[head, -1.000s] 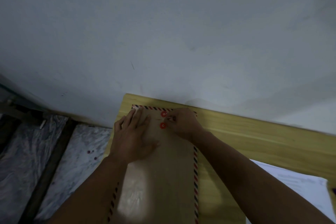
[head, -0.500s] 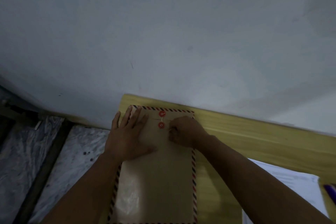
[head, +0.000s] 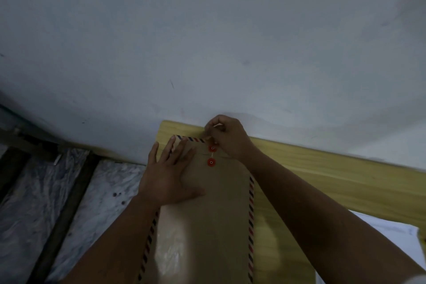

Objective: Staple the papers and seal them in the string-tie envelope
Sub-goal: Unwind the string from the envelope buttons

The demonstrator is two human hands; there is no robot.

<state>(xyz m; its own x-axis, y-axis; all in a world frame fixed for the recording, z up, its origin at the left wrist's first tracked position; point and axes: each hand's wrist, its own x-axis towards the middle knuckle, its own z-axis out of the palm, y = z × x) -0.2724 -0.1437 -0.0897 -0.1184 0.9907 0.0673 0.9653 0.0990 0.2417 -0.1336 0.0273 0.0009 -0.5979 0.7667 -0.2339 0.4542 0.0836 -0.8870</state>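
A brown string-tie envelope [head: 207,219] with a red-and-blue striped border lies flat on the yellow wooden table [head: 322,182], its flap end toward the wall. Two red button discs [head: 212,155] sit near the flap, joined by a thin white string. My left hand [head: 170,175] lies flat and spread on the envelope's upper left part. My right hand [head: 227,137] is at the envelope's top edge, just above the upper disc, with fingers pinched on the string.
A white wall [head: 207,41] rises directly behind the table. White papers [head: 387,230] lie at the right edge of the table. Left of the table, lower down, is a marbled grey floor [head: 69,191] with dark strips.
My right hand has moved from beside the lower disc up past the upper disc to the envelope's top edge, drawing the string. My left hand stays pressed flat on the envelope.
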